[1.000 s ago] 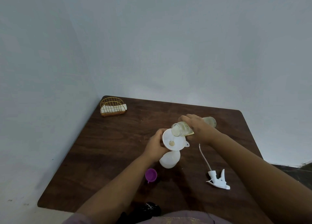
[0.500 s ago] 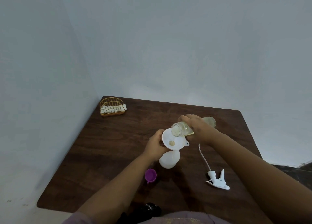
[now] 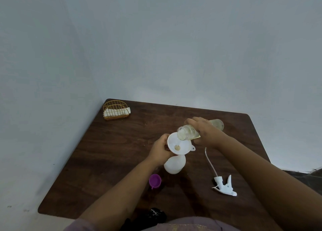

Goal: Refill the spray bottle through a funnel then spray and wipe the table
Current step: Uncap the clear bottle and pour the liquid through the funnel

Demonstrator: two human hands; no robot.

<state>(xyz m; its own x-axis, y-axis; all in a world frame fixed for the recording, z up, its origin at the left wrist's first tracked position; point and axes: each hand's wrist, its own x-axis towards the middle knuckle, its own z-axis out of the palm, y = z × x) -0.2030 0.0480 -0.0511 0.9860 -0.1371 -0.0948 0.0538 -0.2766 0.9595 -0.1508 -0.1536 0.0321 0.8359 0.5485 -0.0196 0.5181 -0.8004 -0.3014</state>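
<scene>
Plain grey-blue walls fill most of the frame, with a dark wooden table (image 3: 111, 161) across the lower half. Dead centre, a white spray bottle (image 3: 174, 165) stands upright with a white funnel (image 3: 179, 143) sitting in its neck. Left hand (image 3: 159, 149) is wrapped around the funnel's left edge and the bottle neck. Right hand (image 3: 204, 132) is clamped on a clear refill bottle (image 3: 189, 132), tipped almost flat with its open mouth over the funnel rim. Yellowish liquid sits at the mouth and in the funnel's hole, though I honestly can't make out an actual stream. Lower right of the bottle, the white trigger sprayer head (image 3: 224, 187) lies on the table, its tube pointing up-frame. A purple cap (image 3: 154, 181) sits just lower left of the bottle. Upper left corner of the table has a gold wire napkin holder (image 3: 115, 110) with white napkins in it.
</scene>
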